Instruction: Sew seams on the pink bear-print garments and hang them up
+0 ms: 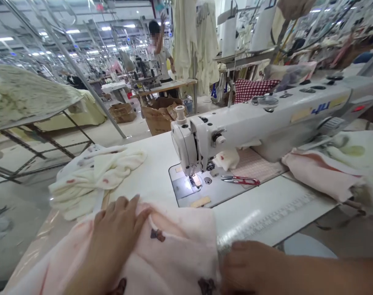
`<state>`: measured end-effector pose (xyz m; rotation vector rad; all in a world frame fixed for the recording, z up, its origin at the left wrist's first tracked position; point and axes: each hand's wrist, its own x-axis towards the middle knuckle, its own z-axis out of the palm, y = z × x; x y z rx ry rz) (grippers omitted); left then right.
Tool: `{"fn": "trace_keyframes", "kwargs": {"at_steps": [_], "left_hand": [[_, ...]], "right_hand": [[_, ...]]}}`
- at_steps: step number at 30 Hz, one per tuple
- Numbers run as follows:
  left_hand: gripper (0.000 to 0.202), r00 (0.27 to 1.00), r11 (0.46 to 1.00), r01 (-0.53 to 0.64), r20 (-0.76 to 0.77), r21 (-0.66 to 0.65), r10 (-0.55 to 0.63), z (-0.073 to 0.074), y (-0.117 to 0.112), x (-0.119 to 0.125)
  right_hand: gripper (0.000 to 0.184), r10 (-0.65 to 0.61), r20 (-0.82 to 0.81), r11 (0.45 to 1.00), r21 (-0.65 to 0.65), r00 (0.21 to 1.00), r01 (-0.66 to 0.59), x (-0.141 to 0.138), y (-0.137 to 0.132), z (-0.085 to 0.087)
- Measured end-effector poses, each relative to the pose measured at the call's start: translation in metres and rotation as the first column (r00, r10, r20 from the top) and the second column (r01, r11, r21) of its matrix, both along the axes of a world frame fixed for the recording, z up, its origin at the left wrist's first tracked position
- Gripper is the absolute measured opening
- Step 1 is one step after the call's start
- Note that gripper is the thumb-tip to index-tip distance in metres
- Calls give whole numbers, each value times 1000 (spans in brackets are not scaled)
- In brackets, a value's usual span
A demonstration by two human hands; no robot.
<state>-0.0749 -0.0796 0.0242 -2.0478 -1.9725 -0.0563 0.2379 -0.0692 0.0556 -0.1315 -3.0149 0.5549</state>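
Observation:
A pale pink fleecy fabric (180,254) with small dark brown bow-like prints lies over the front of the sewing table. My left hand (115,225) rests on top of it, fingers spread and slightly bent, thumb pointing right. At the fabric's right edge, my right hand (250,262) is closed, its fingers curled against the border; the fingertips are hidden. Beyond the fabric stands a white sewing machine (235,123), its lamp lighting the presser foot (194,180). The fabric lies in front of the needle plate (181,190), apart from the foot.
Red-handled thread snips (241,180) lie on the machine bed. Cream printed fabric (100,176) is heaped at the table's left; pink pieces (321,174) lie at the right. A ruler scale (275,215) runs along the front edge. Behind are a cardboard box (161,116) and a standing person (161,53).

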Motion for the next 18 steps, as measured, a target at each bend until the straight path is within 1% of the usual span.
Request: {"fn": "trace_keyframes", "kwargs": {"at_steps": [1,2,4,5,7,8,10,11,12,13,15,16,18], "left_hand": [[39,1000,998,-17,-19,52,18,0,3,10],[40,999,996,-5,-33,90,8,-1,8,20],[36,998,987,55,-24,152,-52,-2,14,36],[32,996,977,85,1,194,-87,0,13,42],[20,975,944,159,103,289,-196,4,2,56],[14,948,919,208,161,336,-274,7,-8,64],[9,864,870,326,257,369,-433,7,-32,85],[11,825,845,381,274,375,-494,3,-45,96],[12,801,832,425,281,356,-529,-3,-57,108],[14,787,811,452,262,371,-559,-11,-67,119],[16,791,801,475,221,364,-570,-30,-80,133],[16,795,799,473,211,370,-568,-39,-84,137],[18,800,814,449,240,368,-550,-51,-86,138]], "right_hand": [[30,-39,6,999,-7,999,39,3,-1,1],[39,-74,13,997,-5,997,74,6,0,-1],[48,-131,27,991,-2,991,132,14,4,-11],[50,-156,24,988,-6,987,156,19,6,-18],[46,-193,-45,981,-6,980,193,28,9,-29],[43,-213,-101,977,1,972,214,31,10,-33],[35,-238,-203,969,22,950,248,33,14,-36],[35,-246,-218,966,28,944,258,31,16,-37],[35,-249,-205,965,25,946,260,28,19,-38],[34,-254,-170,965,14,952,260,25,22,-40],[32,-265,-91,964,-16,960,264,19,28,-44],[30,-270,-67,963,-28,961,268,17,30,-46],[29,-281,-60,960,-41,958,279,17,32,-50]]}}
